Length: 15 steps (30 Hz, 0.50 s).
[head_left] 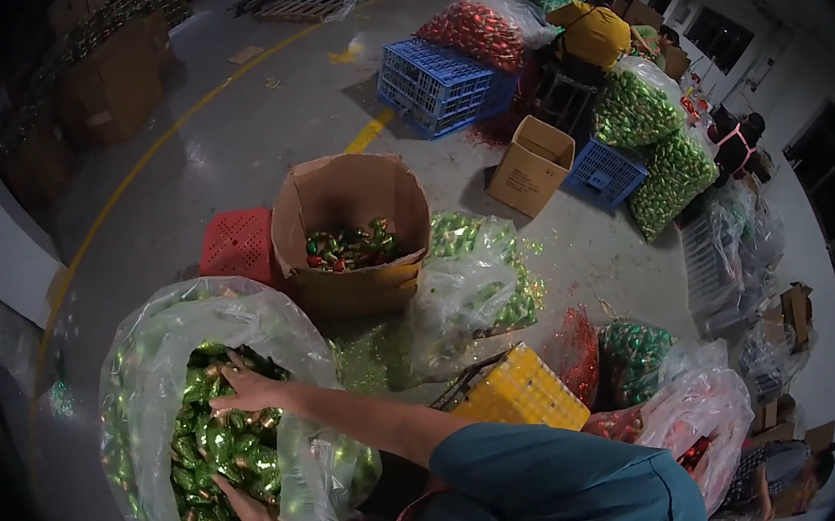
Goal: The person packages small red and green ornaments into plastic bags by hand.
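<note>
The fingers (232,371) of the right hand (249,389) lie spread and loose on green foil-wrapped pieces (216,446) inside the clear plastic bag (144,347); the left hand (238,501) digs into them, its grip hidden. The thin bag could probably tear or tip toward the cardboard box (349,232) behind, spilling pieces.

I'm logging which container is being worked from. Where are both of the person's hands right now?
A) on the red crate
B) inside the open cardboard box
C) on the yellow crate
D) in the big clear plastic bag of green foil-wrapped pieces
D: the left hand and right hand both reach into the clear plastic bag and rest on the green foil-wrapped pieces; the cardboard box stands apart beyond it.
</note>
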Available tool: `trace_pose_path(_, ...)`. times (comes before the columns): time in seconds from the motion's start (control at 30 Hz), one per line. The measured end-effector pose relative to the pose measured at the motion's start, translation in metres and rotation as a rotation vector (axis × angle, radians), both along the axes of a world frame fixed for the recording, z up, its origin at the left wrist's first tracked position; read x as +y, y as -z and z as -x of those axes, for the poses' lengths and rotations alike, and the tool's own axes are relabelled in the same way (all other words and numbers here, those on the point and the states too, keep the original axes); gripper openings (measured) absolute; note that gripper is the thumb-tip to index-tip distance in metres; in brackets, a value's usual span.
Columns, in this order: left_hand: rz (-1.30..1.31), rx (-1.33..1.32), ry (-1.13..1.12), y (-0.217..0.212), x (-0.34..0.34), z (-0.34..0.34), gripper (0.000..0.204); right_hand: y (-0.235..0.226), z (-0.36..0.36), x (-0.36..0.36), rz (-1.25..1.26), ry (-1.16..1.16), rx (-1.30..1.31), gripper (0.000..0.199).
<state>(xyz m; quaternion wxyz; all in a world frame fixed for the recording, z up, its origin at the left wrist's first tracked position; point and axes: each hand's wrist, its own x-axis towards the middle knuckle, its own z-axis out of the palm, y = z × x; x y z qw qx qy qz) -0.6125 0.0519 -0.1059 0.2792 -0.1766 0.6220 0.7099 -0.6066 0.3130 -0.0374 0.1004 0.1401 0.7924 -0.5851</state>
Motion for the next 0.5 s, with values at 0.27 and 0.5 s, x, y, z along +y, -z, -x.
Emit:
trace_pose_path(0.27,0.358,0.272,-0.171,-0.032,-0.058,-0.051,0.075,0.003,0.010,-0.054,-0.086,-0.390,0.162,0.087)
trace_pose_path(0.5,0.335,0.453,-0.085,-0.083,-0.038,-0.138,0.049,0.020,-0.011,-0.021,-0.714,-0.271,-0.131,0.086)
